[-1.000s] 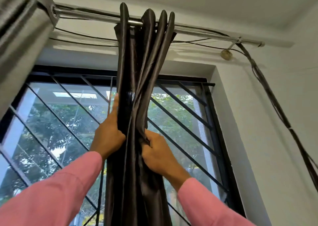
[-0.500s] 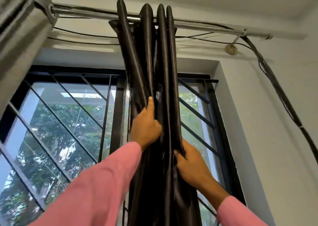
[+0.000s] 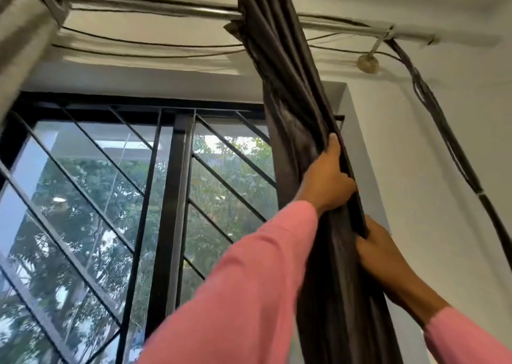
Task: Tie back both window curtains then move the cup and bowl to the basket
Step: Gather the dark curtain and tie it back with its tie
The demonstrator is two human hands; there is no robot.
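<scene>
The dark grey right curtain [image 3: 291, 94] hangs bunched in tight folds from the metal rod [image 3: 166, 4], at the right edge of the window. My left hand [image 3: 327, 180] grips the bunch from its left side, fingers wrapped around the folds. My right hand [image 3: 379, 250] holds the same bunch lower down on its right side. Both arms wear pink sleeves. The lighter grey left curtain [image 3: 25, 47] hangs gathered at the top left corner. No cup, bowl or basket is in view.
A black window frame with diagonal metal bars [image 3: 171, 197] fills the left and middle; trees show through the glass. Thick dark cables [image 3: 443, 130] run down the white wall at the right. Thin wires sag under the rod.
Both hands have slid the bunched right curtain along the rod to the right, from the middle of the window to its right edge. More glass is uncovered.
</scene>
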